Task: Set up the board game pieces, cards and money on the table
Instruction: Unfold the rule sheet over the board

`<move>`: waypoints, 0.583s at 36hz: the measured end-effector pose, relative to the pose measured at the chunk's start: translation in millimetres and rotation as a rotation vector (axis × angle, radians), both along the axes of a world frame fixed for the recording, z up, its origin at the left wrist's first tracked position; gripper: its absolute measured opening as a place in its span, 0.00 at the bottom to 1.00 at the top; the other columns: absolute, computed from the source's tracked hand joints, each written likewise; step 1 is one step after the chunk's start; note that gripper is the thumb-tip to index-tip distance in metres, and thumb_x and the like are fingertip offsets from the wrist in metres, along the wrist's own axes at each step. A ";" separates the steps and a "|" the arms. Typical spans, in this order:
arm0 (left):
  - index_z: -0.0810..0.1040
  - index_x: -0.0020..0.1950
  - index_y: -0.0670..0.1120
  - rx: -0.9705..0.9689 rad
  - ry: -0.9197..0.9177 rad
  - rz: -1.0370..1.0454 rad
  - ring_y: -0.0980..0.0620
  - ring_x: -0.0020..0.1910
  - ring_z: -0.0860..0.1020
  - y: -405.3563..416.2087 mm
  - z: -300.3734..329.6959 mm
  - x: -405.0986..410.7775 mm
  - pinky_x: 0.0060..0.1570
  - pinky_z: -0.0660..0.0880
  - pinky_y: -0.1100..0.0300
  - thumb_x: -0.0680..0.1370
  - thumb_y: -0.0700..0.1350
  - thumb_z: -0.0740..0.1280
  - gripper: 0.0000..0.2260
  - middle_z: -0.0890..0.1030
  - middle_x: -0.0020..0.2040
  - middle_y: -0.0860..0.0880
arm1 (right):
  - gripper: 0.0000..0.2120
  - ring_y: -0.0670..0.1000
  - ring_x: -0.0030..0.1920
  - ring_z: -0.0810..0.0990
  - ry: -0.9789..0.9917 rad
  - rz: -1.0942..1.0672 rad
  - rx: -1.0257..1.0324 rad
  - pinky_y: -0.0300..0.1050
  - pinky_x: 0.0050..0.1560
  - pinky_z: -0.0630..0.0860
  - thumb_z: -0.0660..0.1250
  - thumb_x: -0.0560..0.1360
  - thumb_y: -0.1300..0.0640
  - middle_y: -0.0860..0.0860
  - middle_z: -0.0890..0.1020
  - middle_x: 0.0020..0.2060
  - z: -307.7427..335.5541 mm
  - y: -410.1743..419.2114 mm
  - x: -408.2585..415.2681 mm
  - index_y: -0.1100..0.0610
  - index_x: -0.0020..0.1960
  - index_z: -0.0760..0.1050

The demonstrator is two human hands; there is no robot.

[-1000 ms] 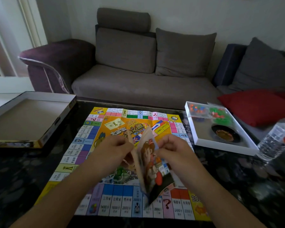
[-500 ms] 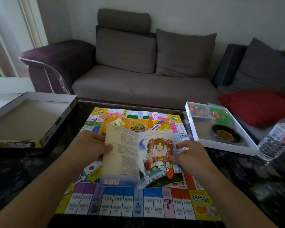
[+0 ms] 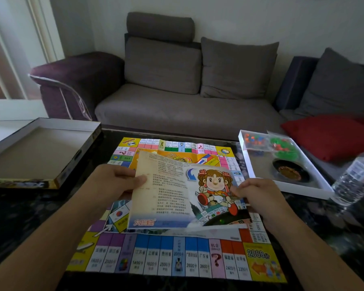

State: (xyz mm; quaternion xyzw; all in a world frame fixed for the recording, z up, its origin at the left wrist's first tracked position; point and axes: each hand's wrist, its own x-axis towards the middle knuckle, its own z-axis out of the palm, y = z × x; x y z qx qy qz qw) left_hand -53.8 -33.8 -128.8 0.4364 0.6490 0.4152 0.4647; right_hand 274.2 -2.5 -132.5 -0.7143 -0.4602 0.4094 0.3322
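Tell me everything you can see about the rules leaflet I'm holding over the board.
The rules leaflet is thin, creased paper, unfolded and held above the game board. Its left panel is cream with dense printed text; its right panel shows a cartoon child with red hair bows and a blue curved arrow. A blue band with yellow characters runs along the bottom left. The left hand pinches its left edge, thumb on top; the right hand pinches its right edge. It is tilted up toward the camera, and another fold shows beneath its lower edge.

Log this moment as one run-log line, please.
step: reading leaflet | left hand: holds leaflet | right hand: holds leaflet | board: unfolded
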 end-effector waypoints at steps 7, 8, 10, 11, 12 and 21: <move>0.83 0.54 0.40 0.114 -0.124 -0.025 0.43 0.49 0.88 -2.1 5.7 -1.7 0.52 0.83 0.45 0.77 0.44 0.74 0.10 0.88 0.49 0.43 | 0.11 0.63 0.48 0.88 0.231 0.011 -0.049 0.63 0.55 0.84 0.75 0.78 0.56 0.61 0.88 0.45 6.3 1.9 5.4 0.64 0.53 0.80; 0.83 0.55 0.39 0.125 -0.151 -0.034 0.43 0.49 0.88 -2.3 7.4 -2.1 0.50 0.83 0.47 0.77 0.44 0.74 0.11 0.88 0.49 0.43 | 0.11 0.63 0.47 0.88 0.298 0.015 -0.040 0.59 0.50 0.85 0.73 0.79 0.58 0.62 0.88 0.46 8.1 -0.1 6.7 0.65 0.55 0.79; 0.82 0.56 0.39 0.146 -0.190 -0.042 0.44 0.49 0.88 -2.2 10.1 -4.9 0.45 0.84 0.53 0.75 0.46 0.74 0.14 0.88 0.49 0.43 | 0.10 0.62 0.45 0.88 0.394 0.021 -0.026 0.53 0.42 0.83 0.71 0.80 0.60 0.63 0.88 0.47 11.9 -2.7 8.7 0.66 0.57 0.78; 0.82 0.56 0.39 0.161 -0.194 -0.036 0.45 0.48 0.88 -2.3 11.2 -6.9 0.43 0.84 0.55 0.73 0.47 0.74 0.15 0.88 0.49 0.44 | 0.09 0.62 0.45 0.88 0.434 0.015 -0.023 0.52 0.41 0.83 0.70 0.80 0.61 0.64 0.87 0.48 13.1 -2.9 10.4 0.65 0.57 0.78; 0.82 0.55 0.39 0.183 -0.173 -0.031 0.45 0.48 0.87 -2.3 12.1 -9.0 0.42 0.83 0.57 0.72 0.47 0.74 0.16 0.88 0.47 0.44 | 0.09 0.62 0.45 0.88 0.478 0.010 -0.021 0.53 0.42 0.82 0.69 0.80 0.62 0.64 0.87 0.49 14.4 -2.8 12.1 0.65 0.58 0.78; 0.78 0.47 0.53 0.341 0.605 0.283 0.50 0.40 0.80 1.0 2.2 -20.4 0.38 0.79 0.51 0.72 0.61 0.77 0.15 0.80 0.41 0.51 | 0.17 0.60 0.53 0.87 0.708 0.117 -0.042 0.52 0.48 0.85 0.69 0.74 0.62 0.63 0.86 0.57 23.4 -7.6 29.1 0.63 0.62 0.82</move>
